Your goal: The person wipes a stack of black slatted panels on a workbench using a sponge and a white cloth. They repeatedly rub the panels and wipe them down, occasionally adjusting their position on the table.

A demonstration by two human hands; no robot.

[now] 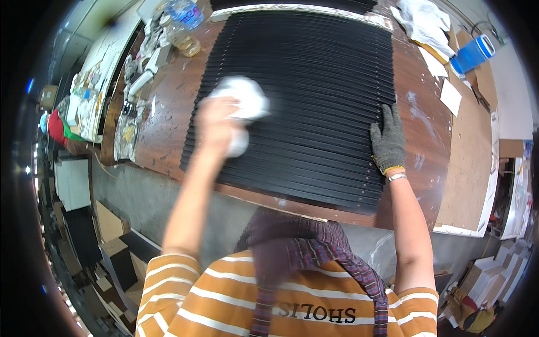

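Note:
A large black ribbed panel (303, 123), made of many narrow slats, lies flat on a brown wooden table (168, 104). Over its left part is my bare left hand (215, 124), smeared by motion and closed on a white cloth (245, 98). Part of the cloth also shows below the fingers. Whether the cloth presses on the slats cannot be made out. My right hand (388, 140), in a grey knitted glove with a yellow cuff, rests on the panel's right edge, its fingers stretched out and holding nothing.
A whitish strip (303, 9) crosses the panel's far end. Plastic bottles (184, 38) stand at the far left of the table. Toward the far right are a blue bottle (473, 54), white crumpled plastic (424, 22) and a brown board (471, 163). Boards (115, 261) lean at lower left.

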